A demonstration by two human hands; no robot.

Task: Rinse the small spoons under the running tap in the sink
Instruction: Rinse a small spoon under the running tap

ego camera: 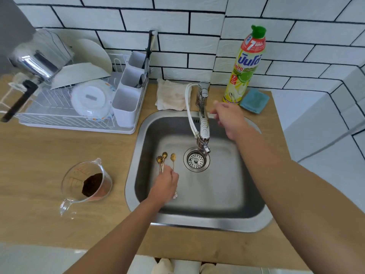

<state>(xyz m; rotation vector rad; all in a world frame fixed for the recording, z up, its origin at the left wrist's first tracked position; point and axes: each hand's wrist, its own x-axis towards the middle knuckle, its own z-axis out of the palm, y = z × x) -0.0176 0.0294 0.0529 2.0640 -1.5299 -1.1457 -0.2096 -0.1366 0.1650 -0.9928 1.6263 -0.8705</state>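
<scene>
Three small gold spoons (164,159) fan out over the floor of the steel sink (197,220), left of the drain strainer (196,159). My left hand (165,184) is shut on their handles, bowls pointing away from me. My right hand (227,117) is at the back of the sink, fingers on the side lever of the chrome tap (203,115). The tap's spout hangs above the drain. No stream of water shows under the spout.
A glass measuring jug (87,182) with dark grounds lies tilted on the wooden counter left of the sink. A white dish rack (79,99) with plates and cutlery holders stands at the back left. A folded cloth (171,95), dish soap bottle (245,64) and blue sponge (254,99) sit behind the sink.
</scene>
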